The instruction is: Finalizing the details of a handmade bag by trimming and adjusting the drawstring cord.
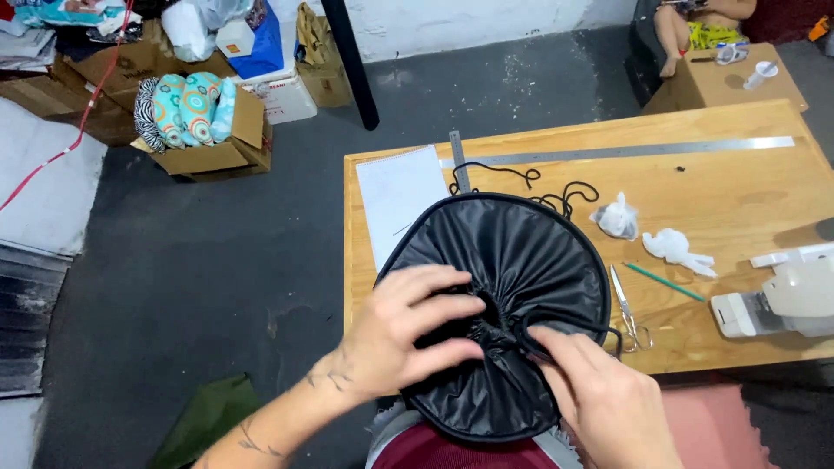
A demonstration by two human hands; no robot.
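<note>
Grey floor (pixel 217 260) (concrete, perhaps), wooden table (pixel 738 191)

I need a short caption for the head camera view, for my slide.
Both hands, left hand and right hand, gather a round black fabric cover at its drawstring centre over a wooden table.

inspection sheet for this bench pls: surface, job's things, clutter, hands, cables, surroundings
Surface: wooden table, partly covered by the work.
Job's things: round black fabric piece, gathered at its centre on a black cord; it overhangs the table's near edge.
Clutter: scissors, green pencil, white wads, paper, long ruler, short ruler, sewing machine.
Hands: left hand presses flat on the gathers; right hand pinches the cord.
Cables: red cable across the stuff at far left.
Surroundings: grey floor, cardboard boxes, another person's legs at the far end.
</note>
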